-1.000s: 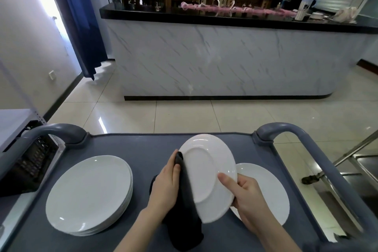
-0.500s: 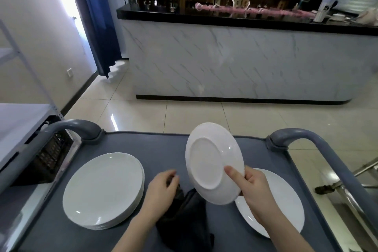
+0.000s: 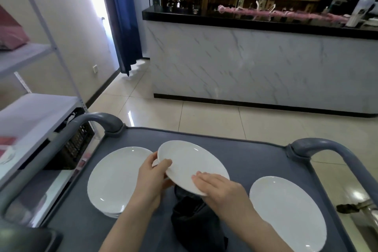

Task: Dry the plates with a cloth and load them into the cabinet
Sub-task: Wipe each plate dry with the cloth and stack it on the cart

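Note:
A white plate (image 3: 189, 162) hangs face up over the middle of the grey cart top (image 3: 255, 153). My left hand (image 3: 152, 178) grips its left rim, thumb on top. My right hand (image 3: 221, 188) holds its near right rim, fingers lying over the edge. Under the plate a dark cloth (image 3: 197, 225) lies crumpled on the cart, with neither hand on it. On the cart's left sits a stack of white plates (image 3: 114, 180). Over at the right lies a single white plate (image 3: 286, 213).
The cart has grey handles at the left (image 3: 98, 118) and right (image 3: 319, 145). A white metal shelf rack (image 3: 36, 108) stands close on the left. Beyond the cart lies tiled floor (image 3: 214, 120), then a marble-fronted bar counter (image 3: 255, 63).
My left hand let go of the cloth, which dropped onto the cart, and took the plate's left rim. The plate went from tilted upright to lying flat, face up. The view swung left.

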{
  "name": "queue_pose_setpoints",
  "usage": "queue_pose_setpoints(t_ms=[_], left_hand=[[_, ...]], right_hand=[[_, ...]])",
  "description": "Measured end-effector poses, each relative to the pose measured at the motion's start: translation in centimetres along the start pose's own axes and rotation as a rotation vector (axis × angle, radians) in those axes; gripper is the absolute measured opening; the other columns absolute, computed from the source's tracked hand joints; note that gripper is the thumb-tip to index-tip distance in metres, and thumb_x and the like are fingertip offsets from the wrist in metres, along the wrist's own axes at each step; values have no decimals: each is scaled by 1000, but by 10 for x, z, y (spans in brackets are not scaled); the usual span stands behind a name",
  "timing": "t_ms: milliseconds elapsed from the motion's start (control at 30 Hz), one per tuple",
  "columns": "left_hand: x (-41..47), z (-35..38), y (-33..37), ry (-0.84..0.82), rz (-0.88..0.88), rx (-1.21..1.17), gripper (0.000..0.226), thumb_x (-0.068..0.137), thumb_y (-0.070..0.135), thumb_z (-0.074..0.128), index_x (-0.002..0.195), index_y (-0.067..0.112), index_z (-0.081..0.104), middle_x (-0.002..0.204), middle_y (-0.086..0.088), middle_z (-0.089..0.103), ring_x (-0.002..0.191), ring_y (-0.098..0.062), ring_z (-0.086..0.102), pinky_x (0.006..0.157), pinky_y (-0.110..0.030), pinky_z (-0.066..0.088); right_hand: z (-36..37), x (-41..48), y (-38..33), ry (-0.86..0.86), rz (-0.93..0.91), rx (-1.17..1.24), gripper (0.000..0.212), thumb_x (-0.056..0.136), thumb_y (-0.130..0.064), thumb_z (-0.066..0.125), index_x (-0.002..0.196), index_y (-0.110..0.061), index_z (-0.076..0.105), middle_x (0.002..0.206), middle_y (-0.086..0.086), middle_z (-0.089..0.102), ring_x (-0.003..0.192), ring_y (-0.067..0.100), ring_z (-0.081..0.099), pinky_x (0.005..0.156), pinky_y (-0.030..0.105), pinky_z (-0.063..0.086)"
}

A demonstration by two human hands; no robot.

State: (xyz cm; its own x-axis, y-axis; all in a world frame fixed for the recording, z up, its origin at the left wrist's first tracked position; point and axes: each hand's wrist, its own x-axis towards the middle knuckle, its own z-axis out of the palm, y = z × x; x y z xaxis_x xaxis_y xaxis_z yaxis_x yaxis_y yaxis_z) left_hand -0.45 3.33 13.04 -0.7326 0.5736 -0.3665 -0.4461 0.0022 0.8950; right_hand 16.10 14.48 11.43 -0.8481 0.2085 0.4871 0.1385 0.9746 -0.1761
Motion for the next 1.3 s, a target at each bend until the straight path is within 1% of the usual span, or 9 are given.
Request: queue_pose_setpoints(t_ms=[100,200,367,467,567,800,967,1200,1300], left_hand=[[1,-22,-6,70,2,-34,28,93,3,54,113,18,65,89,-5,76,74,-21,70,61,-35,55],[4,-51,-5,104,45,-57,31,94,3,53,116,22,65,91,0,76,75,-16,73,62,-35,58],[10,-94,0,136,92,-92,33,97,4,53,121,24,63,105,-3,75,89,-21,73,63,-31,59],[13,-114,-1,171,101,-96,37,96,2,52,121,27,63,106,-3,75,93,-24,72,65,-34,58],[22,-134,-4,247,126,-17,40,94,3,54,122,31,59,107,-1,72,94,-23,70,66,-33,57],[43,-168,-3,319,223,383,39,89,11,61,121,32,56,114,13,63,108,-19,60,86,-41,51],[58,-184,-11,371,282,674,43,86,-1,60,127,11,61,128,-8,56,125,-29,44,108,-50,35],[59,-191,-17,351,218,589,52,79,21,51,130,17,58,134,-6,46,129,-26,38,112,-51,32],[60,-194,-23,359,172,561,44,90,8,52,129,27,57,133,-2,44,129,-26,38,109,-54,36]], right_hand=[[7,8,4,-251,119,209,70,76,-46,80,139,-34,52,153,-10,41,146,12,32,119,33,25],[10,16,10,-399,390,546,89,70,-57,80,143,-54,28,159,-28,6,147,-7,-6,120,27,1],[28,47,-2,-158,832,1016,71,84,-20,78,145,-29,44,142,-14,51,125,-1,51,94,12,46],[50,66,-15,-69,941,981,42,89,2,65,125,-19,61,118,3,70,104,15,67,87,28,56],[72,78,-27,-75,1011,1018,36,86,8,64,113,-16,71,104,0,76,100,20,70,94,44,55],[112,91,-49,-72,1106,1052,45,84,11,60,107,-26,74,98,-10,77,96,10,71,84,30,57],[128,92,-53,-53,1148,926,46,82,6,64,104,-33,74,99,-1,75,95,20,70,91,43,56],[147,91,-62,-43,1179,883,45,82,3,66,116,-24,73,102,4,73,94,21,69,92,46,55],[151,92,-66,-58,1157,853,45,82,2,64,116,-26,73,105,11,69,93,23,68,93,45,54]])
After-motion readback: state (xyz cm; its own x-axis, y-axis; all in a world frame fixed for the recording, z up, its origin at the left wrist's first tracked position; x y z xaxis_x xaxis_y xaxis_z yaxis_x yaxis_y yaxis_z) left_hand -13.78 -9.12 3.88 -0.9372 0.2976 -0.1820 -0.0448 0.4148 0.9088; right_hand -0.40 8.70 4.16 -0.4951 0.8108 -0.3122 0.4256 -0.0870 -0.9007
